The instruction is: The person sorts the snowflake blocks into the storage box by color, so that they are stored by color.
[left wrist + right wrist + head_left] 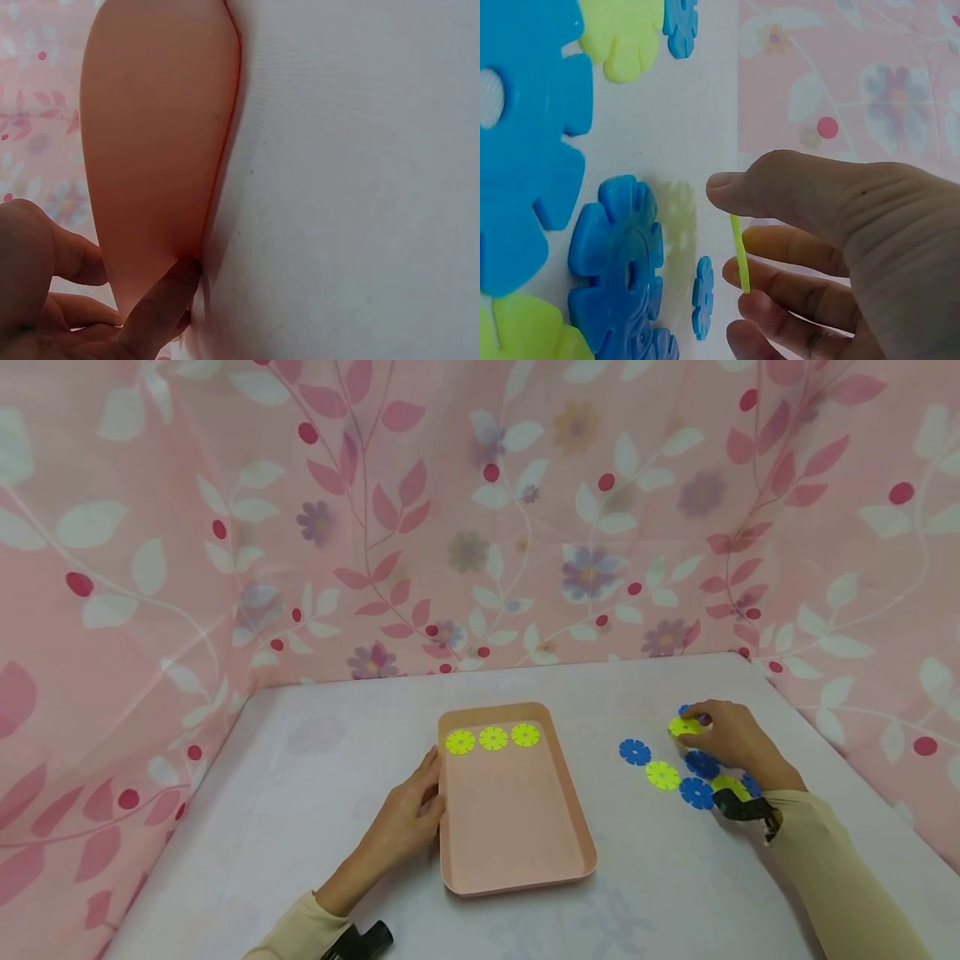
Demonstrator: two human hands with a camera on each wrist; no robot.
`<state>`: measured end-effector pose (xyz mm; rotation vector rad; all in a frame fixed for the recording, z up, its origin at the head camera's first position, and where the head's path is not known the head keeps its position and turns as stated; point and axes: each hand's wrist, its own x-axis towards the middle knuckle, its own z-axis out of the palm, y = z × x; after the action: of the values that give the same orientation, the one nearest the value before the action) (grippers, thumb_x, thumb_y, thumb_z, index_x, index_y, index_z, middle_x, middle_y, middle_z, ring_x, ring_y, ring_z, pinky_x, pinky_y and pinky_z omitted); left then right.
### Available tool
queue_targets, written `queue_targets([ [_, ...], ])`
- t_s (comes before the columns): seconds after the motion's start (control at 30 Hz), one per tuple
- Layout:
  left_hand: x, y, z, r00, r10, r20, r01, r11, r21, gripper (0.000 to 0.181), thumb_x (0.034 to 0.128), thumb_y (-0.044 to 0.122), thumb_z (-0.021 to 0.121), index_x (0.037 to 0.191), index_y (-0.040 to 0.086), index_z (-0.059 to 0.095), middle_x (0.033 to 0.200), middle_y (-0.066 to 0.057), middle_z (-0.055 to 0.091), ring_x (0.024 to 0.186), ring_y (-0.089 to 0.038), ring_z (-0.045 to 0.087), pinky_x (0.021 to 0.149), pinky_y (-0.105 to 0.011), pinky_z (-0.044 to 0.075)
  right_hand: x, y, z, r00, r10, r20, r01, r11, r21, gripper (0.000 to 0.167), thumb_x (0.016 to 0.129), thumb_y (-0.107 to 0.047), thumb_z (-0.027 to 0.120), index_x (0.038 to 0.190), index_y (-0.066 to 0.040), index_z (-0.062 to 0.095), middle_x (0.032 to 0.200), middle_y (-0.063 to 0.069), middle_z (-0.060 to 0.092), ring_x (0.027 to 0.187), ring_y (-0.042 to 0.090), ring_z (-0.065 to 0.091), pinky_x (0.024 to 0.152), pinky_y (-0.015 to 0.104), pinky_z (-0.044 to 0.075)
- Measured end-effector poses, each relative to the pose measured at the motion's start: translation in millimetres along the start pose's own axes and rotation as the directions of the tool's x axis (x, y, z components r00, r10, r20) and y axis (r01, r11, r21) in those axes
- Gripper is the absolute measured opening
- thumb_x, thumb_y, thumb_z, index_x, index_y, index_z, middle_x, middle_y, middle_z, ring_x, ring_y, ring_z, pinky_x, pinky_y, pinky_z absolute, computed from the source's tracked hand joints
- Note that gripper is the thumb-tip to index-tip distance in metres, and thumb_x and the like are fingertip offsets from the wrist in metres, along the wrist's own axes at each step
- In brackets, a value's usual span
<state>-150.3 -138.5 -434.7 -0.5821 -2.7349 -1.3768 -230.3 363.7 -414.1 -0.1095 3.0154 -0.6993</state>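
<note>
Three yellow notched plastic discs [492, 738] lie in a row at the far end of the pink tray [517, 835]. My left hand [405, 814] holds the tray's left side; in the left wrist view one finger [161, 304] presses the outer wall and another digit reaches the rim. Over to the right, my right hand [731, 739] pinches a yellow notched disc [740, 255] between thumb and fingers, seen edge-on and above the cloth in the right wrist view. Under and around that hand lie blue notched discs [697, 793] and other yellow discs [662, 775].
A white cloth [300, 793] covers the table. Behind it and at both sides hangs a pink floral curtain [420, 527]. A blue disc [635, 752] lies at the left of the loose group, between tray and right hand.
</note>
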Motion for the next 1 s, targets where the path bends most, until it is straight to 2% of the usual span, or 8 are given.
queue_targets([
  [0.2, 0.8, -0.4, -2.8, 1.000, 0.006, -0.008, -0.006, 1.000, 0.002, 0.063, 0.0991, -0.004, 0.060, 0.158, 0.002, 0.040, 0.167, -0.017, 0.026, 0.151, -0.027, 0.028, 0.108, -0.042, 0.045, 0.9, -6, -2, 0.997, -0.062, -0.052, 0.063, 0.998, 0.013, 0.051, 0.091, -0.024, 0.082, 0.126, 0.010, 0.067, 0.113, 0.028, 0.066, 0.101, 0.045, 0.058, 0.087, 0.061, 0.054],
  [0.47, 2.1, -0.4, -3.8, 1.000, 0.009, 0.000, -0.009, 1.000, 0.020, 0.063, 0.0983, -0.003, 0.061, 0.158, 0.001, 0.040, 0.166, -0.019, 0.027, 0.151, -0.029, 0.029, 0.113, -0.046, 0.040, -1.8, -18, 0, 0.986, -0.127, -0.110, 0.134, 0.990, 0.054, 0.047, 0.091, -0.022, 0.083, 0.123, 0.009, 0.069, 0.111, 0.026, 0.068, 0.098, 0.042, 0.062, 0.086, 0.059, 0.055],
  [0.7, 2.2, -1.3, -1.4, 1.000, 0.006, 0.008, -0.006, 1.000, -0.004, 0.064, 0.0976, -0.003, 0.059, 0.158, 0.001, 0.039, 0.166, -0.019, 0.026, 0.151, -0.029, 0.028, 0.112, -0.045, 0.042, -3.6, -26, -3, 0.983, -0.139, -0.124, 0.145, 0.988, 0.045, 0.047, 0.090, -0.024, 0.084, 0.124, 0.006, 0.071, 0.113, 0.025, 0.068, 0.097, 0.040, 0.063, 0.082, 0.056, 0.057],
  [1.0, 2.1, 0.5, -0.9, 1.000, -0.004, 0.007, 0.004, 1.000, 0.010, 0.064, 0.0984, -0.002, 0.059, 0.159, 0.001, 0.038, 0.166, -0.019, 0.025, 0.151, -0.029, 0.028, 0.113, -0.046, 0.041, -7.4, -44, -9, 0.973, -0.175, -0.148, 0.185, 0.981, 0.061, 0.044, 0.090, -0.022, 0.084, 0.124, 0.004, 0.072, 0.113, 0.023, 0.068, 0.096, 0.039, 0.065, 0.080, 0.052, 0.060],
])
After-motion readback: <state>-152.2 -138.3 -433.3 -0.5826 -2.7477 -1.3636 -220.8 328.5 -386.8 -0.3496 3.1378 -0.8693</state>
